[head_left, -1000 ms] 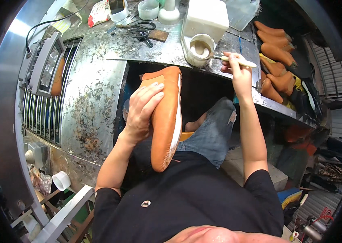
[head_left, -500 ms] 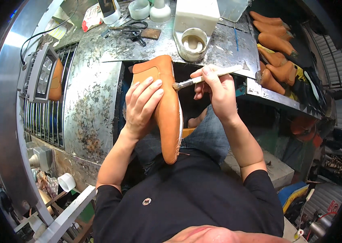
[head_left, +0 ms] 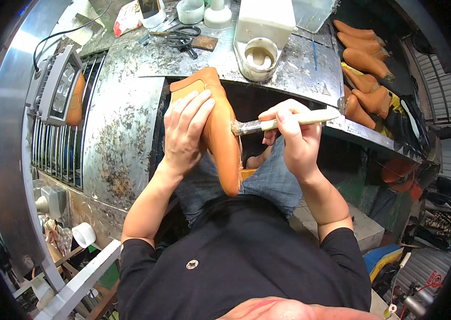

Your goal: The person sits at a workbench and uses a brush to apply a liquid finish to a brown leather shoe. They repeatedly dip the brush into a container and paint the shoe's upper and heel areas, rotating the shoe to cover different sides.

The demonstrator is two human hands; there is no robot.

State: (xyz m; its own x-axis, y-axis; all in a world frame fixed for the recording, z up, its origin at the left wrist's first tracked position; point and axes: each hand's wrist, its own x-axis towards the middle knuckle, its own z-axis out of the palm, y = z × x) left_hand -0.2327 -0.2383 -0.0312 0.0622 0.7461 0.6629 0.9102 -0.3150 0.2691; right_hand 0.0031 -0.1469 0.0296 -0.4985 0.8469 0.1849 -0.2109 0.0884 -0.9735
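Note:
My left hand is wrapped round a tan leather shoe upper, its fingers lying across the side near the ankle opening. The shoe upper slants over my lap with its toe towards me. My right hand grips a flat paintbrush by its pale handle. The brush's bristles touch the lower edge of the shoe upper, about midway along its right side. That edge looks pale and rough; the sole face is turned away from view.
Ahead on the stained metal bench stands a jar of pale liquid against a white container. Scissors lie left of them. Several tan shoe uppers rest at far right. A lamp stands over a metal grate at left.
The brush has slid along the shoe's edge towards the toe, and my right hand has come nearer to me. The shoe upper has tilted, its toe moving slightly away from my body.

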